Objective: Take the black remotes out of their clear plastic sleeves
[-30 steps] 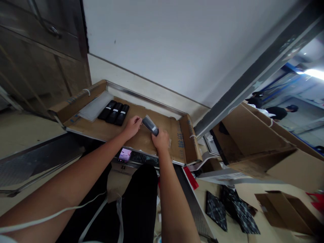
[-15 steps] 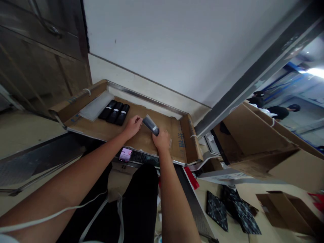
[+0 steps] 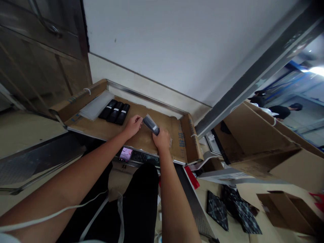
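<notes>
My right hand is closed around the lower end of a dark oblong pack. The pack has a small white label and a clear plastic sleeve that reaches past its upper end. My left hand is pinched right at that upper left end; what sits between its fingertips is too small to make out. Left of my hands, three black oblong packs with white labels lie side by side on the cardboard-lined table. Beside them rests a stack of clear plastic bags.
Raised cardboard sides edge the table. A phone with a lit screen lies below its front edge. To the right stand a large cardboard box and, on the floor, dark patterned bags. Other people are in the far right background.
Both hands and the pack stay in nearly the same place. Only a very slight shift of the camera view shows.
</notes>
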### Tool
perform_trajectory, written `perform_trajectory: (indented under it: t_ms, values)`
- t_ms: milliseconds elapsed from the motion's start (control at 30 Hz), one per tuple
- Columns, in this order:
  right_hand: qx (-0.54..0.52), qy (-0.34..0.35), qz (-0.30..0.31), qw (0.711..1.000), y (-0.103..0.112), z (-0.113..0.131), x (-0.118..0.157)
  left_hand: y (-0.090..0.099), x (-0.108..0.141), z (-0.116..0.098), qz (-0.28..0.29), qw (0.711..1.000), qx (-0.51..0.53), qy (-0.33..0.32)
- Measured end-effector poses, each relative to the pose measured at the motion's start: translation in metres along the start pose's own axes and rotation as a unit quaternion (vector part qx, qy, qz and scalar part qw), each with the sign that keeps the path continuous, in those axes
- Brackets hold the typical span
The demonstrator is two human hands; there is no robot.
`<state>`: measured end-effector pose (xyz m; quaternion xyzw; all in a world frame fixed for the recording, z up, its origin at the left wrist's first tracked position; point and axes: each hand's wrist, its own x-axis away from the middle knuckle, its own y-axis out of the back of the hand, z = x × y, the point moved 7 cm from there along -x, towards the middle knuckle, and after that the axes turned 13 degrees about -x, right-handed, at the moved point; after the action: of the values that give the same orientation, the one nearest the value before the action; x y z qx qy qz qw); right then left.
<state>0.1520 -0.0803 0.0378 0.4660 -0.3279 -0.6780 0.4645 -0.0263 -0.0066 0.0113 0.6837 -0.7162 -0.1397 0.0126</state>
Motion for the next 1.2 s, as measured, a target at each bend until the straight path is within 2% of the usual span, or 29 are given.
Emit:
perform_trajectory:
  t_ms: [833,1200]
  values:
    - [0.002,-0.012,0.007,1.0,-0.0049,-0.0034,-0.0011,0.0006,0.0015,-0.001,0.001,1.0,0.001,0.013]
    - [-0.003,0.003,0.0,1.0,-0.0031,-0.0028,-0.0006,0.0004,0.0012,-0.0007,0.001,1.0,0.008,0.019]
